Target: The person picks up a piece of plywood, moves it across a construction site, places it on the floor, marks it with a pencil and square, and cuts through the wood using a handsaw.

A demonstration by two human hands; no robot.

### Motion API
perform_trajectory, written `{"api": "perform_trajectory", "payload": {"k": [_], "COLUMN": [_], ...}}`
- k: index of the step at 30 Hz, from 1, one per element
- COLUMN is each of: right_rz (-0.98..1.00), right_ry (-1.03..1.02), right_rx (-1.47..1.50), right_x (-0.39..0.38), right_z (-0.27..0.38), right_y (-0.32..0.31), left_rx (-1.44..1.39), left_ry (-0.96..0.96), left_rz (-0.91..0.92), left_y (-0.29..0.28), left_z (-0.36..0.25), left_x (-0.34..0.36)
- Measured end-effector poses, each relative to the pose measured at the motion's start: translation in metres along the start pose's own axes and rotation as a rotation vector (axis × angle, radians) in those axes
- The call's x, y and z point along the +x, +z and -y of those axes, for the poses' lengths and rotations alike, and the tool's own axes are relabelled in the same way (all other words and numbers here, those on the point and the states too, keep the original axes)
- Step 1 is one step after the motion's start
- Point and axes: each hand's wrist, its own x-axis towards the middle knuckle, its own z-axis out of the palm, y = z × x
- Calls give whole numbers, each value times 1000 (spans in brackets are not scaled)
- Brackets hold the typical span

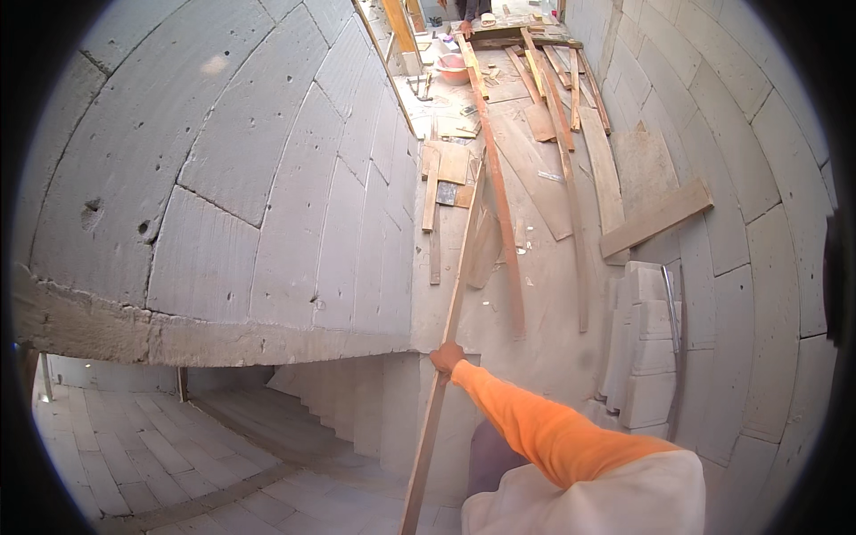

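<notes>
Grey block walls flank a narrow passage, the left wall (pixel 214 169) broad, with dark seams and small pits, ending below in a rough ledge (pixel 241 337). Beneath that, at lower left, lie a block-paved level (pixel 134 437) and pale steps (pixel 334 401). Next comes the board (pixel 460 276): long, narrow, straight-edged, light brown and greyer toward its near end, slanting from the littered floor (pixel 548 294) down to the lower edge of view, past the ledge's right end. Near its middle, the right hand (pixel 448 358) grips it, fingers closed round it; the left hand is out of view, so its state I cannot tell. Farther off stands a red tub (pixel 451 69), with a co-worker's hand (pixel 465 29) just beyond it. Right of the board, a reddish plank (pixel 503 209) and other loose timber (pixel 571 169) lie lengthwise. Pale blocks (pixel 646 352) are stacked against the right wall (pixel 749 169).
</notes>
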Motion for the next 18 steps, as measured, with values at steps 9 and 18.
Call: {"api": "perform_trajectory", "payload": {"k": [9, 18], "right_rz": [-3, 167], "right_ry": [-27, -189], "right_rx": [-6, 380], "right_x": [-2, -71], "right_z": [-38, -12], "right_y": [18, 0], "left_rx": [-100, -184], "left_ry": [-212, -275], "left_rz": [219, 348], "left_y": [38, 21], "left_z": [-10, -19], "left_x": [-14, 41]}}
